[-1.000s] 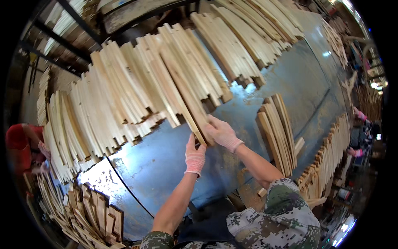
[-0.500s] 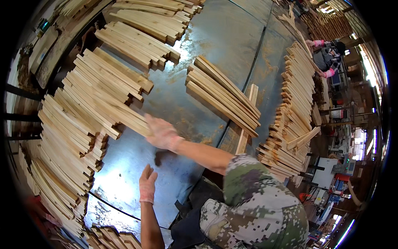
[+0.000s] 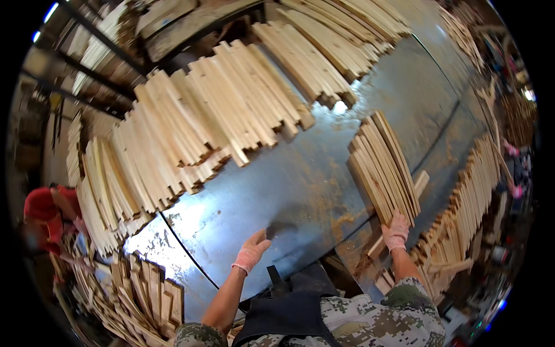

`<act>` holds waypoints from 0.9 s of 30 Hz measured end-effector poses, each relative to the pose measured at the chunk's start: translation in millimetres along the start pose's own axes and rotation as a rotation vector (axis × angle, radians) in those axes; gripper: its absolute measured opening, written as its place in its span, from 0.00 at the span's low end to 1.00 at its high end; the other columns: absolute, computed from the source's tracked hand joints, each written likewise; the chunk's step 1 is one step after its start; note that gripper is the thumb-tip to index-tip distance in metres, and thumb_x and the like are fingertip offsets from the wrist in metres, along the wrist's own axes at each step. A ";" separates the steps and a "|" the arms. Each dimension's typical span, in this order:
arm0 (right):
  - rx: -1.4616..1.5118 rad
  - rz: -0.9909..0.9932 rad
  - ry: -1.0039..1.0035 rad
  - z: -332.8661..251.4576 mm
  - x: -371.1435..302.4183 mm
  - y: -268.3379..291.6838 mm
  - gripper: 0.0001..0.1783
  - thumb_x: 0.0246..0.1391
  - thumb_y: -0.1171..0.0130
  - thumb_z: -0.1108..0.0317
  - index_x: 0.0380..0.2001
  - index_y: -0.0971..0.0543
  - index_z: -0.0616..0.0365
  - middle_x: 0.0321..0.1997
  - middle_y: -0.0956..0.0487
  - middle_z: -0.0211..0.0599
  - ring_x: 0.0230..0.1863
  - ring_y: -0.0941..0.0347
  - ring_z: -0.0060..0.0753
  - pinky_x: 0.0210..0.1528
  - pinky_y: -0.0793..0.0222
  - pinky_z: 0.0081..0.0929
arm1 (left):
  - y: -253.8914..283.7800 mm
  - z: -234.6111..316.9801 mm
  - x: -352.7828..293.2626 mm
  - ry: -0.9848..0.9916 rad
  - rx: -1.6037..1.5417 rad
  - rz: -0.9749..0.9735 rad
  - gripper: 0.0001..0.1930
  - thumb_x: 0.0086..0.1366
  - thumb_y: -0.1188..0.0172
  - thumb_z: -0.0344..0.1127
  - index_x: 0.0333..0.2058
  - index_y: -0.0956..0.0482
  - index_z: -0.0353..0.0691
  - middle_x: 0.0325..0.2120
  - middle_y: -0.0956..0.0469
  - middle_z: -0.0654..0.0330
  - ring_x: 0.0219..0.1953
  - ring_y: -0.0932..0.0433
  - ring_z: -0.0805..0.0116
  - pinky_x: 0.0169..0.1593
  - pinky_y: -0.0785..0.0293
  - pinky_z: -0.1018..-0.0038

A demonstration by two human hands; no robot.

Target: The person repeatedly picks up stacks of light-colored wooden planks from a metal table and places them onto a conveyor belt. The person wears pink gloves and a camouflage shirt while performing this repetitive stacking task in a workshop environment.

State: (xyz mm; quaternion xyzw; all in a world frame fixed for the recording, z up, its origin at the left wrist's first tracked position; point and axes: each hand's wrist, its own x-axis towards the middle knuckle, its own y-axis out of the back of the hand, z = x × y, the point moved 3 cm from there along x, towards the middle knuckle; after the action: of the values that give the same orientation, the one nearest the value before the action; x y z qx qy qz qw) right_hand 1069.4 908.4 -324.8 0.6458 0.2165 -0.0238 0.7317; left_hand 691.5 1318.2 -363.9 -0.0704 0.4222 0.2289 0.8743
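My right hand (image 3: 396, 231), in a pale pink glove, is at the near end of a small stack of wooden strips (image 3: 381, 168). Its fingers close on the end of a strip, though the fingertips are partly hidden. The stack slants over a short wooden crosspiece (image 3: 421, 183) on the metal table (image 3: 300, 191). My left hand (image 3: 252, 250), gloved alike, hovers above the bare metal with fingers apart and nothing in it. Beyond it, a long row of wooden strips (image 3: 231, 98) lies side by side along the table's far left.
More strips (image 3: 329, 40) lie at the far edge. Another row (image 3: 462, 202) runs along the right, beside a co-worker in pink gloves (image 3: 513, 168). At left, a person in red (image 3: 49, 214) stands near a heap of wood pieces (image 3: 144, 289). Seams cross the table.
My right hand has left the strip in the left row and moved right to the small stack. My left hand stays low over the table. The view has turned left.
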 end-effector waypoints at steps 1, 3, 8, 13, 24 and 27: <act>-0.037 -0.019 -0.029 -6.5 3.7 4.6 0.52 0.52 0.25 0.56 0.76 0.38 0.60 0.66 0.28 0.53 0.69 0.35 0.62 0.71 0.37 0.53 | 7.6 4.7 6.0 -0.017 -0.027 0.024 0.37 0.70 0.34 0.41 0.73 0.35 0.30 0.68 0.27 0.39 0.71 0.28 0.51 0.73 0.34 0.63; -0.113 -0.050 -0.099 -21.4 11.5 9.4 0.50 0.52 0.26 0.57 0.75 0.37 0.59 0.68 0.30 0.53 0.71 0.36 0.62 0.72 0.38 0.54 | 28.1 1.9 19.5 -0.071 -0.097 0.128 0.38 0.70 0.34 0.40 0.73 0.36 0.29 0.69 0.29 0.39 0.72 0.29 0.50 0.74 0.35 0.62; 0.106 0.193 0.405 -142.5 29.2 12.6 0.46 0.55 0.28 0.60 0.74 0.33 0.62 0.73 0.30 0.57 0.74 0.35 0.59 0.77 0.40 0.47 | 119.9 4.5 57.1 -0.289 -0.247 0.714 0.38 0.69 0.33 0.32 0.73 0.38 0.28 0.70 0.31 0.38 0.73 0.31 0.48 0.75 0.35 0.61; 0.641 -0.107 0.851 -425.7 40.7 86.3 0.42 0.59 0.32 0.59 0.72 0.32 0.66 0.65 0.23 0.62 0.67 0.28 0.62 0.68 0.30 0.47 | 218.3 71.4 73.6 -0.302 -0.071 1.015 0.45 0.67 0.31 0.44 0.75 0.41 0.28 0.71 0.33 0.36 0.74 0.34 0.44 0.76 0.39 0.60; 0.748 -0.297 0.738 -723.2 30.7 48.4 0.49 0.61 0.37 0.48 0.78 0.41 0.61 0.69 0.26 0.61 0.70 0.29 0.59 0.71 0.34 0.45 | 261.3 126.0 101.2 -0.133 -0.074 0.955 0.48 0.63 0.29 0.52 0.74 0.39 0.32 0.63 0.26 0.36 0.69 0.34 0.35 0.72 0.37 0.55; 0.753 -0.363 0.770 -674.3 23.5 26.9 0.47 0.61 0.37 0.49 0.76 0.37 0.63 0.70 0.26 0.60 0.70 0.28 0.57 0.72 0.34 0.43 | 223.2 103.3 74.9 -0.307 -0.096 0.979 0.41 0.64 0.29 0.48 0.69 0.32 0.29 0.56 0.20 0.36 0.61 0.25 0.40 0.66 0.29 0.57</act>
State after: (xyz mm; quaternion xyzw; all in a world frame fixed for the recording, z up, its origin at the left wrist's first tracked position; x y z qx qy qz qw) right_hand 906.3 1562.9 -356.4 0.7767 0.5518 0.0127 0.3035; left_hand 702.2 1574.0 -340.5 0.1300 0.2617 0.6382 0.7123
